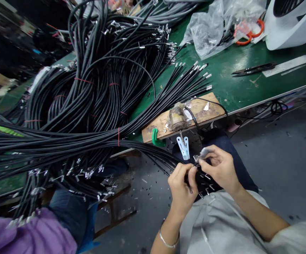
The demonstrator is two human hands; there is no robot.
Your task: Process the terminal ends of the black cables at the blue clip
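Note:
My left hand point(182, 185) is closed in a pinch round a black cable, close to its end. The fingers of my right hand point(220, 167) are pinched at the silvery, frayed-looking tip point(196, 158) of that cable, with a greyish-white wrap on one finger. Whether the tip is foil or wire strands I cannot make out. More black cables point(163, 153) run from the table to my lap, their silver-tipped ends lying below my hands. Just beyond my fingers, a light blue plastic clip point(183, 147) hangs on the shaft of a small tape-wrapped motor point(178, 117).
The motor sits on a wooden board point(211, 109) with a green clamp point(157, 137) at the green table's point(237, 84) edge. Bundled black cables point(95, 91) cover the left side. Orange-handled scissors point(250, 35), a plastic bag point(206, 31) and black snips point(256, 68) lie farther right. A person in purple point(34, 233) sits at left.

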